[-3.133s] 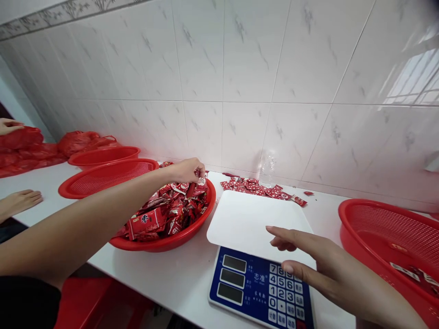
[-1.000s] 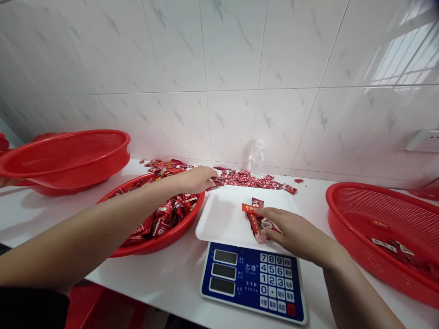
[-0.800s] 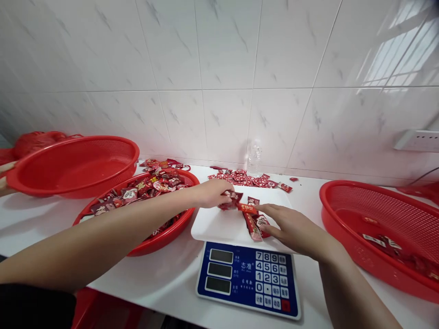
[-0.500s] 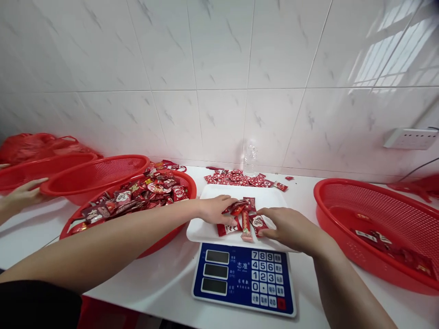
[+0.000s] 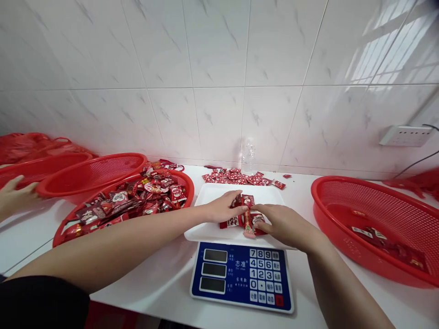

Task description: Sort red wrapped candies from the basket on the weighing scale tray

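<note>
A white scale tray [image 5: 212,194] sits above the blue keypad panel [image 5: 242,275] of a weighing scale. On the tray lies a small heap of red snack packets [image 5: 244,221]. My left hand [image 5: 224,208] rests on the heap from the left, its fingers curled over the packets. From the right, my right hand [image 5: 281,224] presses on the same heap with fingers bent. Left of the scale, a red basket [image 5: 181,180] holds several more red packets.
A red mesh basket [image 5: 343,192] with a few packets stands at the right. Empty red baskets [image 5: 92,173] are stacked at the left, where another person's hand [image 5: 13,196] touches one. Loose packets [image 5: 240,177] and a clear bottle [image 5: 247,157] line the tiled wall. A socket [image 5: 404,135] hangs at the right.
My left hand carried packets from the full basket onto the scale tray. My right hand put packets there too. Both hands have closed in on the heap. The other person set down a basket at the left.
</note>
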Tool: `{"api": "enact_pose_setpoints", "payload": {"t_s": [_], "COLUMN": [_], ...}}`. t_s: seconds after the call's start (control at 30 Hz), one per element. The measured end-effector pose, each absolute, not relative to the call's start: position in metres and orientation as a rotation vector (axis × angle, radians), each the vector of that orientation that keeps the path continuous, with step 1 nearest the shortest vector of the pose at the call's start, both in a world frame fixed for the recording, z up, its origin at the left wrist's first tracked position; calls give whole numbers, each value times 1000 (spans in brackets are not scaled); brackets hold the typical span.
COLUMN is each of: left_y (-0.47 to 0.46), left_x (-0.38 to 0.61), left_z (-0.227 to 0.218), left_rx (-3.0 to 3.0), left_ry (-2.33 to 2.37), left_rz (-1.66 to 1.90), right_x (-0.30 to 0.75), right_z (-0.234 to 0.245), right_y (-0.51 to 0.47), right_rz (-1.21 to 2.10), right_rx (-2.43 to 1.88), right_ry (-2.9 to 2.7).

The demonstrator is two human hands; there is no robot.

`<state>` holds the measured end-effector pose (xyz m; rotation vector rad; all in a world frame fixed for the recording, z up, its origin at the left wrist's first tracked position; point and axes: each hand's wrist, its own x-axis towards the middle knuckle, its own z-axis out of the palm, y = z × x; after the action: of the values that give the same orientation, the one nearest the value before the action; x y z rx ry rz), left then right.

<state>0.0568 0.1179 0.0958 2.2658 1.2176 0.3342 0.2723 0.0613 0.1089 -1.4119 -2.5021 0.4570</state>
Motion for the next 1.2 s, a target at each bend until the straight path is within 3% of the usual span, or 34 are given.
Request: {"api": "enact_pose_setpoints", "payload": {"t_s": [0.33,0.63,0.93,1.2], "left_y": [129,133,129,108], "left_x": [52,28,51,85], "left_z": [99,115,102,99], "left_rx": [2174,2289,2448,2520], "left_ry": [1340,1442,1438,1359], "left_rz": [456,126,427,41], "right_x": [272,265,269,284], "right_z": [112,109,114,114], "right_y": [61,59,55,57], "right_rz": [436,524,485,345], "right_rx": [-1479,-1421,-1384,-1430], "right_ry": [-2535,-2533,-2500,-2473]}}
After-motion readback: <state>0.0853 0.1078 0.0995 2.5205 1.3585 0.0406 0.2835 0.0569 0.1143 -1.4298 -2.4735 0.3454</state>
